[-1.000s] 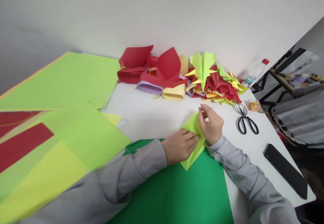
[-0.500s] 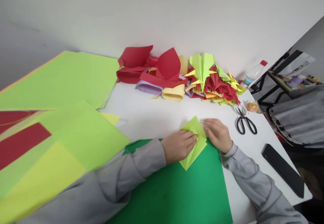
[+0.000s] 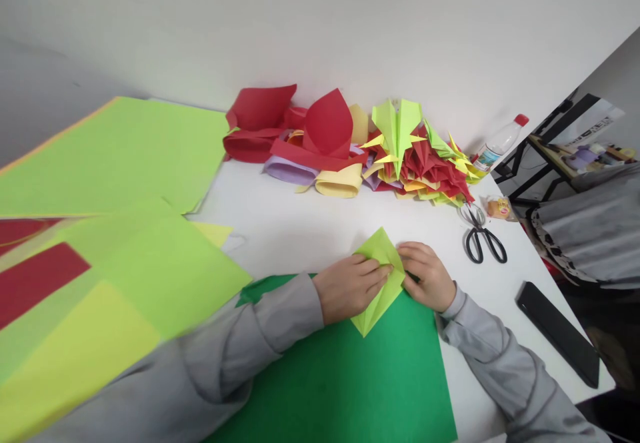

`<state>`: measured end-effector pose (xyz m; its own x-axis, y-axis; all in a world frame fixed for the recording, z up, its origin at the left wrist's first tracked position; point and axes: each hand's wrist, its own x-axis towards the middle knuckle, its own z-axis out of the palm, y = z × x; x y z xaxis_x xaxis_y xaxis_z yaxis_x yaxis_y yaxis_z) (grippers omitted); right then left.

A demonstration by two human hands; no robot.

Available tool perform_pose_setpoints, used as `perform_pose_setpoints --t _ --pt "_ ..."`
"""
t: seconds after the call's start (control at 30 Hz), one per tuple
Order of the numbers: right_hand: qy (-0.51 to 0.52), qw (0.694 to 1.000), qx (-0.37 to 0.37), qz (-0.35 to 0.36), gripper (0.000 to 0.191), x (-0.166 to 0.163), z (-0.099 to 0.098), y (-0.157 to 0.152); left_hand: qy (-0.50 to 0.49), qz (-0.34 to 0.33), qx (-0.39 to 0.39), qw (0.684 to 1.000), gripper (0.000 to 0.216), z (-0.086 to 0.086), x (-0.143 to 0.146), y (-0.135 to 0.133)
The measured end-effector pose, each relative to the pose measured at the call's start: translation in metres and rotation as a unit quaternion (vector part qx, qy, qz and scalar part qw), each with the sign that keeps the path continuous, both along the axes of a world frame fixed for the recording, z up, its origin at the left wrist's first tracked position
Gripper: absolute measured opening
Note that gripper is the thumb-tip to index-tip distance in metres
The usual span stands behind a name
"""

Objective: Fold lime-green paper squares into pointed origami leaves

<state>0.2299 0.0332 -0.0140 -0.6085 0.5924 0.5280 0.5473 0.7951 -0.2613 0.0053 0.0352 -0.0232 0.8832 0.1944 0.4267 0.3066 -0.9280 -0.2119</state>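
A folded light-green paper, diamond-shaped with crease lines, lies on a dark green sheet. My left hand rests on its left half, fingers together and curled over the paper, holding it down. At the paper's right corner is my right hand, its thumb and fingertips closed on the edge. The left fingers hide part of the folds in the middle.
Large light-green sheets and overlapping coloured paper cover the left side. Rolled red paper and a heap of folded shapes sit by the wall. To the right are scissors, a bottle, a wrapped snack and a black case.
My right hand has moved down slightly, and its thumb and fingertips have closed at the paper's right corner. My left hand stays on the paper. The whole view has shifted a little.
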Motion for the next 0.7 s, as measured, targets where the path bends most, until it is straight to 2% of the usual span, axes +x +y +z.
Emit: perform_pose_setpoints --t 0.7 --pt "-0.003 0.999 0.037 -0.011 0.019 -0.005 0.0029 -0.0031 -0.033 -0.003 0.017 0.999 0.025 -0.0022 -0.0001 0.0013"
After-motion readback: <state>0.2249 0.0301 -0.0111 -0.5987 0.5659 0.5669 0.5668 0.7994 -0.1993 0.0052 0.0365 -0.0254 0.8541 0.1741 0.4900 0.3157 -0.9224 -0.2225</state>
